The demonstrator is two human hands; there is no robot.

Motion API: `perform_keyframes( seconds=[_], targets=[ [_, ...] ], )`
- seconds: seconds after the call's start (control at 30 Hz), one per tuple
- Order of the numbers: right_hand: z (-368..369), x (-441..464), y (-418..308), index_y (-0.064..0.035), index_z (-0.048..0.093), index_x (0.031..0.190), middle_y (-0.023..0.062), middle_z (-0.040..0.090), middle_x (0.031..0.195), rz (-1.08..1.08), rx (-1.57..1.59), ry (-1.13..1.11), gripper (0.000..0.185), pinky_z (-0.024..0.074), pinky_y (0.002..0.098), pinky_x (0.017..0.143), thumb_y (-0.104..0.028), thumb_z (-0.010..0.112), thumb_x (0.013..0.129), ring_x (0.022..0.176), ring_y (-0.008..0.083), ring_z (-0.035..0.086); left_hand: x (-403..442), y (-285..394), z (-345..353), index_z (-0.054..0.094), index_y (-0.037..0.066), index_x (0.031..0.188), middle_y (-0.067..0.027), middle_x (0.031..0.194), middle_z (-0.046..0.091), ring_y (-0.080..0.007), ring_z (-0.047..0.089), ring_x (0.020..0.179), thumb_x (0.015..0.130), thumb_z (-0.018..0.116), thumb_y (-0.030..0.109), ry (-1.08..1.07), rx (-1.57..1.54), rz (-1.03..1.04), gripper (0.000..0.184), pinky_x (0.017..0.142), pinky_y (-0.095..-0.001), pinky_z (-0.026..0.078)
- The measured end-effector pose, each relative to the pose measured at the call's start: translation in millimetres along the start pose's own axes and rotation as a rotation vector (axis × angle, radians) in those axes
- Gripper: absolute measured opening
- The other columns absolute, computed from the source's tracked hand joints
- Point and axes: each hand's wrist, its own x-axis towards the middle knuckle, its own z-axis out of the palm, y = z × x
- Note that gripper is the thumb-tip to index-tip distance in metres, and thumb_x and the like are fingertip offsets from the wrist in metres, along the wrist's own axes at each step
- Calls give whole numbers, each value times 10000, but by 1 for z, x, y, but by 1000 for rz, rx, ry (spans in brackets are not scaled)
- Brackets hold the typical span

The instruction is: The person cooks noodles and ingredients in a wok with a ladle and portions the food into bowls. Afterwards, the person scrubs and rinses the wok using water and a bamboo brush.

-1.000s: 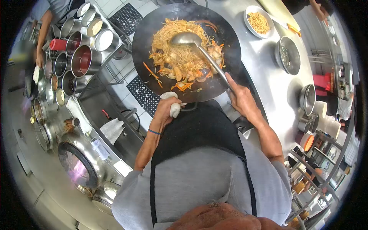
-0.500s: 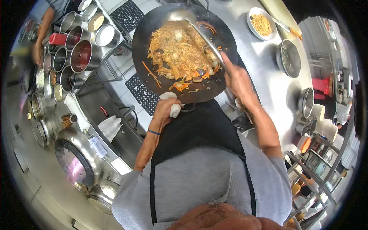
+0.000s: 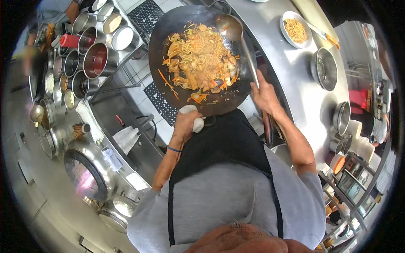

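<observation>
A large dark wok [image 3: 163, 40] in front of me holds stir-fried noodles [image 3: 200, 57] with carrot strips and other pieces. My left hand [image 3: 184, 126] is closed on a folded white cloth [image 3: 197, 121] at the wok's near rim, beside its loop handle. In my right hand [image 3: 267, 99] is the handle of a metal ladle [image 3: 231, 28]. The ladle's bowl rests over the far right part of the wok, apart from the noodle heap. My fingers wrap around the ladle's handle just outside the wok's right rim.
A steel counter [image 3: 274, 55] on the right carries a white bowl [image 3: 284, 31] of noodles, a knife [image 3: 318, 31] and metal bowls [image 3: 324, 69]. Several pots [image 3: 107, 65] and a red bottle [image 3: 69, 41] stand at left. Below them, a lit burner [image 3: 86, 181] glows. Another person is at upper left.
The ladle has swung from the top of the noodles to the wok's right side. My right hand has drawn back slightly. The cloth is still in my left hand.
</observation>
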Motion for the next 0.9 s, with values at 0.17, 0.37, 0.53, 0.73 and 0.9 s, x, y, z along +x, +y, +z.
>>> perform_keyframes(
  seconds=[0.17, 0.37, 0.53, 0.73, 0.9],
  targets=[
    [-8, -4, -45, -83, 395, 1421, -19, 479, 678, 427, 919, -572, 427, 400, 278, 327, -149, 492, 1011, 392, 97, 411, -10, 2, -1, 641, 1, 728, -84, 736, 634, -176, 630, 678, 744, 673, 35, 14, 250, 146, 49, 605, -338, 487],
    [9, 9, -34, -99, 428, 1379, -35, 394, 714, 794, 1845, -1060, 332, 320, 217, 261, -157, 400, 1053, 385, 11, 354, -19, -4, -3, 636, 22, 773, -62, 739, 625, -173, 626, 644, 751, 686, 64, 162, -343, -192, 69, 561, -316, 487],
    [-8, -5, -54, -69, 395, 1424, -23, 390, 725, 871, 1942, -1049, 383, 342, 227, 261, -155, 397, 1051, 380, 18, 333, -34, 10, -3, 651, 8, 764, -63, 728, 624, -157, 629, 638, 779, 668, 73, 195, -473, -299, 69, 545, -303, 480],
    [-66, -41, -83, -105, 380, 1468, -13, 395, 698, 529, 1607, -891, 444, 344, 244, 246, -112, 435, 1028, 375, 36, 342, -35, -3, -4, 655, 17, 796, -73, 741, 637, -173, 647, 634, 793, 679, 101, 118, -229, 3, 87, 536, -305, 495],
    [-62, -75, -80, -131, 281, 1533, -22, 427, 656, 401, 1029, -485, 625, 310, 233, 268, -100, 548, 969, 372, 46, 346, -30, 19, -2, 648, 18, 795, -71, 743, 637, -175, 646, 633, 800, 675, 113, 128, -512, -327, 98, 538, -305, 498]
  ],
)
